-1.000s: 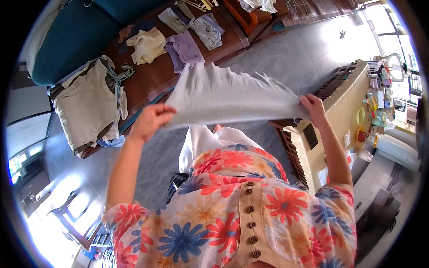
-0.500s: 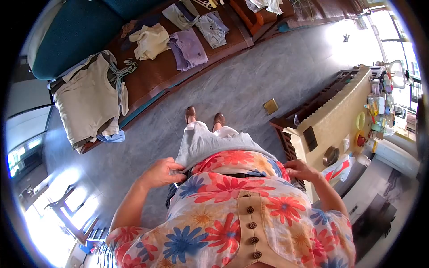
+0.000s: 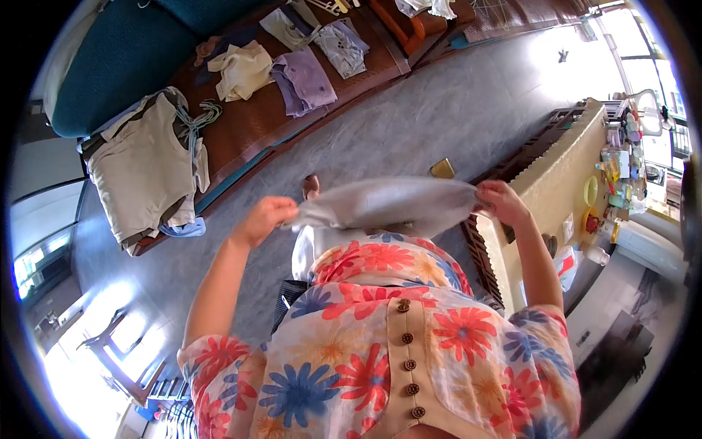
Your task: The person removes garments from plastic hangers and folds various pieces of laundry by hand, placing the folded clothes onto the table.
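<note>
A light grey garment [image 3: 387, 203] is spread between my two hands in front of my waist, smeared by motion; its exact kind cannot be made out. My left hand [image 3: 269, 219] pinches one end. The opposite end is gripped by my right hand [image 3: 502, 202], close to the edge of the cloth-covered table. Below the garment, my floral shirt [image 3: 395, 256] bunches at the waist. One brown shoe [image 3: 311, 186] shows past the cloth; the other is hidden behind it.
On the brown bench [image 3: 241, 154] lie a beige top [image 3: 142, 168], a cream garment [image 3: 241, 69], a purple garment [image 3: 306, 79] and a grey one [image 3: 342, 47]. A gold square [image 3: 442, 168] is on the grey floor. The table [image 3: 541, 183] at right holds basins and bottles.
Both hands have risen and moved forward from my waist, lifting the grey garment away from my body. It now hides one shoe.
</note>
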The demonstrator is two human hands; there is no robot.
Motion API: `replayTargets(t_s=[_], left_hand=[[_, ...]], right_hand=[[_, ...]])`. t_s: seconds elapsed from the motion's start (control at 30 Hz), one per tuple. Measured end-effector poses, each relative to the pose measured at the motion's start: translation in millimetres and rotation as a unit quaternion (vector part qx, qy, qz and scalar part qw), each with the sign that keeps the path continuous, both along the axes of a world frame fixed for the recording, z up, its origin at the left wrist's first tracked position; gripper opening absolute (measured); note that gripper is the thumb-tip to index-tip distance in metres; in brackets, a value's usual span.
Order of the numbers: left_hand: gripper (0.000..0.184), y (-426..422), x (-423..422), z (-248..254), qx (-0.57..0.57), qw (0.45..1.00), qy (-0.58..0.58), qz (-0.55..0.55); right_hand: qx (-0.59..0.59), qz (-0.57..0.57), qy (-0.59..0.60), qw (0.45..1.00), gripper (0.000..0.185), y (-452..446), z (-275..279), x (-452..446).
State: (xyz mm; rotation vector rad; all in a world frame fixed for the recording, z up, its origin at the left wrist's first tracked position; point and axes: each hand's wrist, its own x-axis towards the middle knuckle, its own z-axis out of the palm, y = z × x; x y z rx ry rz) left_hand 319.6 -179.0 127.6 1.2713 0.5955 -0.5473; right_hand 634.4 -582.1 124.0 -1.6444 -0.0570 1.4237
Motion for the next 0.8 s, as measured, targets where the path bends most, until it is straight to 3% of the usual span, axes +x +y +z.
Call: replayTargets(t_s=[0.07, 0.33, 0.53, 0.8], left_hand=[[0.019, -9, 25, -6, -0.034, 0.997, -0.018, 0.060], [0.018, -79, 97, -16, -0.073, 0.981, -0.037, 0.178], [0.018, -110, 125, -15, -0.106, 0.965, -0.073, 0.226], [0.018, -115, 130, -9, -0.180, 0.943, -0.067, 0.271]], right_hand=[[0.016, -0.032, 0.037, 0.999, 0.019, 31, 2, 7], [0.034, 0.073, -0.199, 0.977, 0.018, 120, 13, -34], [0.036, 0.113, -0.396, 0.911, 0.014, 156, 26, -75], [0.078, 0.128, -0.437, 0.887, 0.019, 168, 41, -91]])
